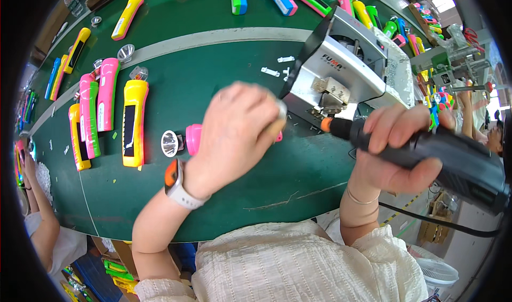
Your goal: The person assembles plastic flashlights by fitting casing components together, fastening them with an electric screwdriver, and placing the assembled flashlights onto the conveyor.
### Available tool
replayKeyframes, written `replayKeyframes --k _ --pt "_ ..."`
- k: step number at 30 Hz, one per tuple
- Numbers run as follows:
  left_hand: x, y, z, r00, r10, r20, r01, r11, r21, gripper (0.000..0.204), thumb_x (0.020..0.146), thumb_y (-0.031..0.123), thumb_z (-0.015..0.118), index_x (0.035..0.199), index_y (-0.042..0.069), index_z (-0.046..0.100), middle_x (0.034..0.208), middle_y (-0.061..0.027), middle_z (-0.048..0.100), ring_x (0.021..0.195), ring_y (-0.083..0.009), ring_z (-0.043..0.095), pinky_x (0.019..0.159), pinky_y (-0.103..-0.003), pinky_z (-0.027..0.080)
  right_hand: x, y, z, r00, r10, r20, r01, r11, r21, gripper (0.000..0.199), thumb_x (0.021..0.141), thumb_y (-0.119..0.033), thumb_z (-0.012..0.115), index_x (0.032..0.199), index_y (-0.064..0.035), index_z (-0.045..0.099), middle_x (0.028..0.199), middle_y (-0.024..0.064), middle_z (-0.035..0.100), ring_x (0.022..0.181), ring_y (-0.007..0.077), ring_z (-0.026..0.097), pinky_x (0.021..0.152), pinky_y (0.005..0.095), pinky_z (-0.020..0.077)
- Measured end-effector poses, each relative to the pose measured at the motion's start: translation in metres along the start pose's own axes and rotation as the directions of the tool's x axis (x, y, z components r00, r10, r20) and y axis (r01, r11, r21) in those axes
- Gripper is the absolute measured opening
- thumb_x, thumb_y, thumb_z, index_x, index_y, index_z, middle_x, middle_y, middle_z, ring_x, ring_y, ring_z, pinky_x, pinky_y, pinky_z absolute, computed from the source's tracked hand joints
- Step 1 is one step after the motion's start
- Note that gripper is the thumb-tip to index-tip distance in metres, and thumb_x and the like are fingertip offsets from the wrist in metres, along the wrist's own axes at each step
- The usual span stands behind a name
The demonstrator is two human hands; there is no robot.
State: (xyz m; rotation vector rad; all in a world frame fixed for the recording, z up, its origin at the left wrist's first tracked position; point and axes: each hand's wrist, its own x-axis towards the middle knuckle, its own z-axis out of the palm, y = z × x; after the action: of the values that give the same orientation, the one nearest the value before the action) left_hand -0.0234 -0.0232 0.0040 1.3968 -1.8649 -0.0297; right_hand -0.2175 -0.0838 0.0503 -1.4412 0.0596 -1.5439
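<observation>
My right hand (400,142) is wrapped round a black electric screwdriver (453,160). Its orange-collared tip (326,124) points at the front of a silver screw feeder (325,51). Smeared by motion, my left hand (237,129) is closed just left of the feeder. A small whitish bit shows at its fingertips, too blurred to name. A pink flashlight body (193,139) lies under or behind this hand, which hides most of it; I cannot tell whether they touch. Beside its end is a shiny reflector cup (170,143).
Several colourful flashlight bodies, such as a yellow one (135,123) and a pink one (108,94), lie at left on the green table (266,187). Small white parts (270,71) sit near the feeder. A black cable (442,224) hangs at right. Another person's arm (42,211) is at far left.
</observation>
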Motion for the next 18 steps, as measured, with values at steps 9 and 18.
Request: replayKeyframes --k 9,18 --pt "0.124 -0.007 0.059 0.947 0.267 -0.178 -0.257 0.963 0.074 0.025 0.079 0.016 0.062 0.101 0.006 0.064 0.104 -0.0122 0.060 0.098 -0.0311 0.055 0.084 -0.039 0.046 0.042 0.025 0.004 0.988 0.050 -0.143 -0.096 0.938 -0.333 0.031 0.094 -0.020 0.048 0.110 0.0051 0.043 0.067 0.0084 0.052 0.048 0.0130 0.050 0.050 0.0270 0.0450" --pt "-0.009 -0.021 -0.031 0.972 0.014 0.233 -0.060 0.980 0.191 0.037 0.075 0.026 0.071 0.103 0.004 0.061 0.099 -0.0098 0.061 0.095 -0.0286 0.056 0.084 -0.040 0.044 -0.012 0.018 0.015 0.980 0.201 0.007 -0.201 0.980 0.011 0.060 0.090 -0.048 0.049 0.132 -0.0101 0.031 0.069 0.0026 0.045 0.048 0.0132 0.046 0.050 0.0300 0.0430"
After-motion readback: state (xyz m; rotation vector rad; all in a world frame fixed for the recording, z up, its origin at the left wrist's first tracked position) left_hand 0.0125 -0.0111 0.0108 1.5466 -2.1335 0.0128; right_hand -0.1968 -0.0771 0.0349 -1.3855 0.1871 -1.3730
